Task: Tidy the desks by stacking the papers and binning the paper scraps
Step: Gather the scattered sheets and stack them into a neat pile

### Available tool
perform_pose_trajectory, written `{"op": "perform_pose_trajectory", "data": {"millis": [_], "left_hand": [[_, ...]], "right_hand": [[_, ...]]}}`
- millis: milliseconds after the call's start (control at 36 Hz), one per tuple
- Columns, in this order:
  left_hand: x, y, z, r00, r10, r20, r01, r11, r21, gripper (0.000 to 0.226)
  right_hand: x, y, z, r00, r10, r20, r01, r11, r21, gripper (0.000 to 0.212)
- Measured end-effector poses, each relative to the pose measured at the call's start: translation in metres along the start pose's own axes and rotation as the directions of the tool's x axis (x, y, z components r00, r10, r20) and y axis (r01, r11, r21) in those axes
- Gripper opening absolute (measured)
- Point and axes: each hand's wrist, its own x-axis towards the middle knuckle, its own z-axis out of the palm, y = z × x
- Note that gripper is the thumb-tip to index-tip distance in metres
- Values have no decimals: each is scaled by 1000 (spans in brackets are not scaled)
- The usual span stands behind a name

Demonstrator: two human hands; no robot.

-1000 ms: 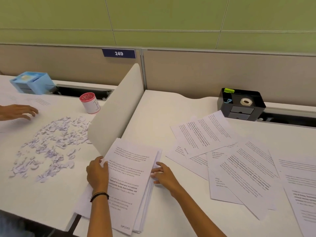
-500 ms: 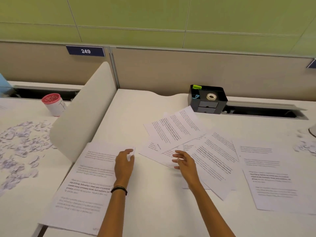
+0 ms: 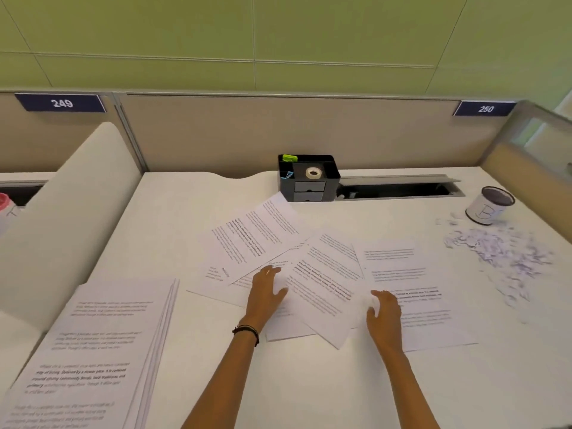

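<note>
- Your left hand (image 3: 265, 294) lies on the loose sheets (image 3: 257, 233) spread across the middle of the desk (image 3: 309, 382). Its fingers are fairly straight and flat, gripping nothing.
- Your right hand (image 3: 383, 312) meets the right edge of the tilted top sheet (image 3: 322, 292). Its fingers bend there, but blur hides whether they pinch it.
- The stack of papers (image 3: 93, 345) sits at the desk's near left, beside the divider (image 3: 62, 218).
- The paper scraps (image 3: 501, 255) litter the far right, near a white cup (image 3: 490, 207).
</note>
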Motion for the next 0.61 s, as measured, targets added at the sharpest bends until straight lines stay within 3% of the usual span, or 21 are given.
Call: {"op": "perform_pose_trajectory", "data": {"millis": [167,278,389,472,528,556,611], "left_hand": [[19,16,21,993,-103,54,87,967,241,67],[26,20,28,991,-128,-38,131,878,461,56],[32,22,32,987,-148,-64,159,836,526,63],[38,23,29,983,-172,-58,176,825,537,72],[41,24,26,980,-192,-44,183,808,560,75],[43,25,25,979,-202,-36,186,798,573,76],[46,27,25,975,-221,-19,189,783,592,78]], "right_hand": [[1,37,-18,993,70,92,-45,967,-252,61],[3,31,-26,985,90,150,-16,899,-437,66],[8,15,-27,984,78,162,22,841,-541,61],[17,23,-13,981,81,178,62,734,-676,84],[16,29,-3,975,80,206,94,695,-713,83],[13,24,-4,943,191,272,95,628,-772,79],[5,19,3,957,200,212,9,705,-709,64]]}}
